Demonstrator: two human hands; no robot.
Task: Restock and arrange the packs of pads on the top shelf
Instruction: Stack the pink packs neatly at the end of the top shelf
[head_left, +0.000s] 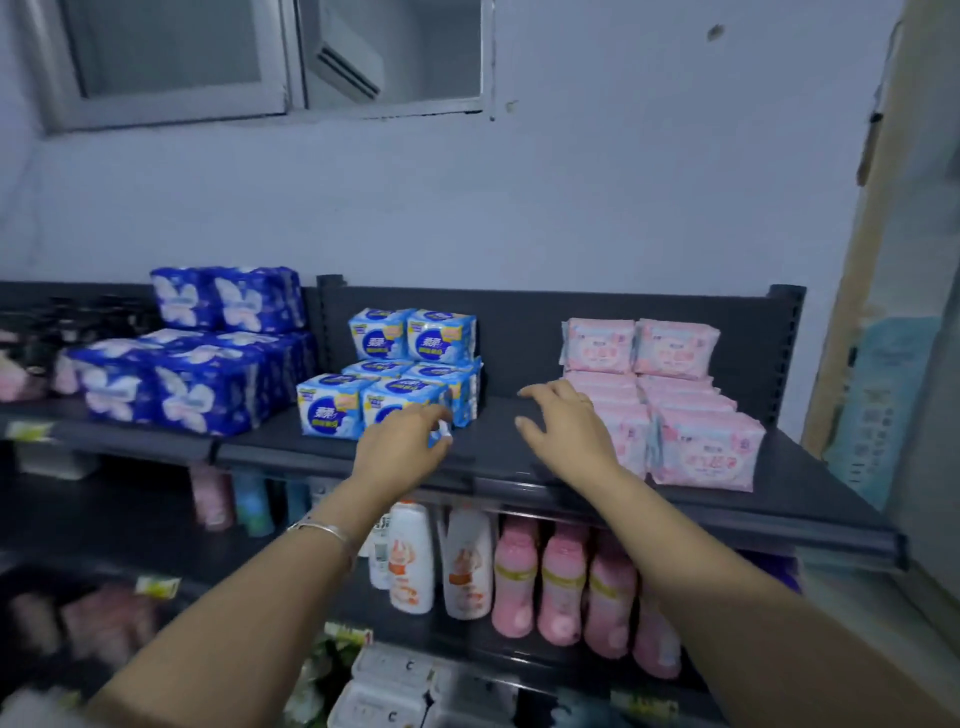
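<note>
The dark top shelf (498, 457) carries three groups of pad packs. Dark blue packs (197, 353) are stacked at the left, light blue packs (400, 374) stand in the middle, and pink packs (675, 395) line the right. My left hand (405, 447) rests against the front right light blue pack (410, 410), fingers curled on its lower corner. My right hand (566, 426) hovers with fingers spread over the bare gap between the light blue and pink groups, close to the pink row's left side and holding nothing.
Below the top shelf stand white bottles (431, 556) and pink bottles (561, 587). More goods fill the lower shelves. A wall with a window (260, 57) rises behind, and a door frame (872, 260) stands at the right.
</note>
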